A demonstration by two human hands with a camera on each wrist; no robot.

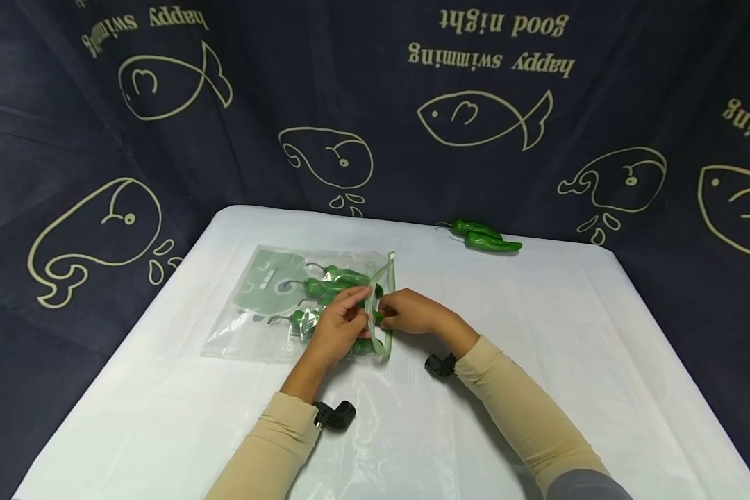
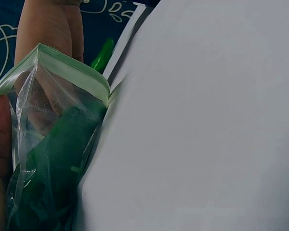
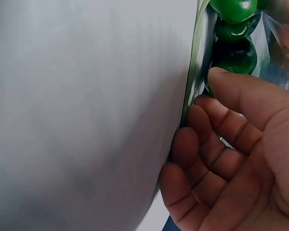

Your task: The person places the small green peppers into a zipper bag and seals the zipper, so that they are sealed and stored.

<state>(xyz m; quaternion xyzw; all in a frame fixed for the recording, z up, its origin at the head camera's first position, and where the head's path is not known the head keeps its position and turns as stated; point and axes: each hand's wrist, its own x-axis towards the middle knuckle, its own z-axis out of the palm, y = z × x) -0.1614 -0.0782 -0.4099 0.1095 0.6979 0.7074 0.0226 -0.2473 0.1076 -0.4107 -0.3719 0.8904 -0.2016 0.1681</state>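
Note:
A clear zip bag with a green edge lies on the table, its mouth toward the right. Inside it are several green chili peppers, their stems pointing left. My left hand grips the bag near its mouth, thumb and fingers on the film. At the parted mouth, my right hand has its fingers curled just inside the green edge. In the right wrist view its thumb and forefinger pinch the end of a green pepper, partly hidden by the thumb. The left wrist view shows green peppers through the film.
Two more green peppers lie side by side at the table's back edge, right of centre. A white cloth covers the table. Behind stands a dark curtain with fish drawings.

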